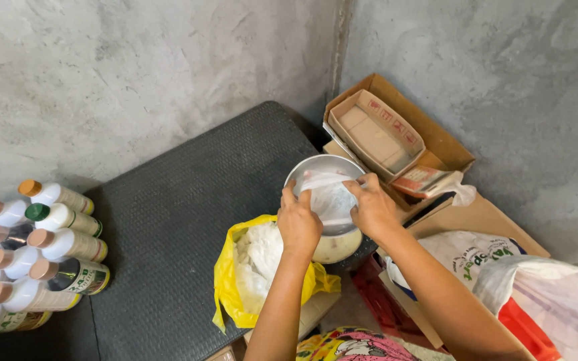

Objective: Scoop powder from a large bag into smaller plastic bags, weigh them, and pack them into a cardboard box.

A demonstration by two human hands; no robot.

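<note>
I am holding a thin clear plastic bag over the metal bowl at the centre of the frame. My left hand and right hand are each pinching its mouth, fingers curled on the film. I judge I should be pulling the rim evenly apart, keeping it above the yellow bag of white powder lower centre.

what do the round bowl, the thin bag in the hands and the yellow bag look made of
Round bowl: likely metal, dull silvery sheen. Thin bag: clear plastic film, see-through and crinkled, held by left hand and right hand. Yellow bag: glossy thin plastic, wrinkled.
</note>
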